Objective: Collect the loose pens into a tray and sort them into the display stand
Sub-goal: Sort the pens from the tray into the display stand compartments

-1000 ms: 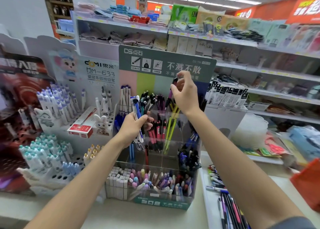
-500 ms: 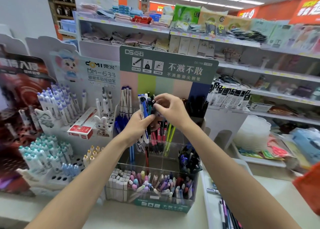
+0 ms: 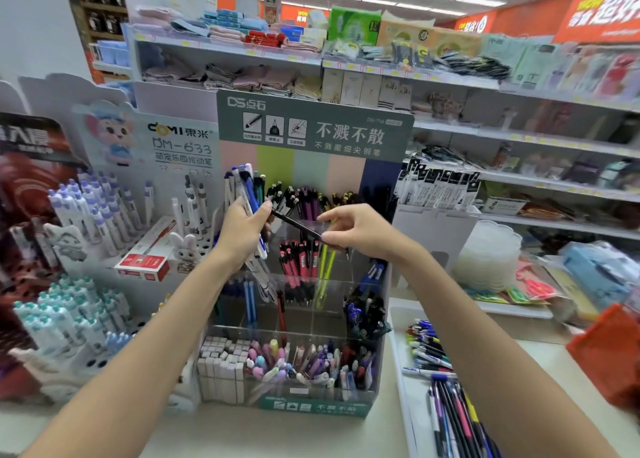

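Left hand [image 3: 242, 229]: grasping a bunch of pens [image 3: 250, 194].
Right hand [image 3: 360, 230]: pinching one black pen [image 3: 298, 223], before the display stand [image 3: 313, 405].
Tray [image 3: 403, 353]: right, holding pens.

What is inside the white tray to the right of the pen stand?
Loose pens of mixed colours lie in the tray. The right forearm covers its right side, so what lies there is hidden.

A shop, at its stationery corner: a pen display stand [image 3: 311, 128] with a printed header stands near, price-tagged shelves [image 3: 519, 139] of packaged goods run far behind, orange banners [image 3: 595, 10] hang right.
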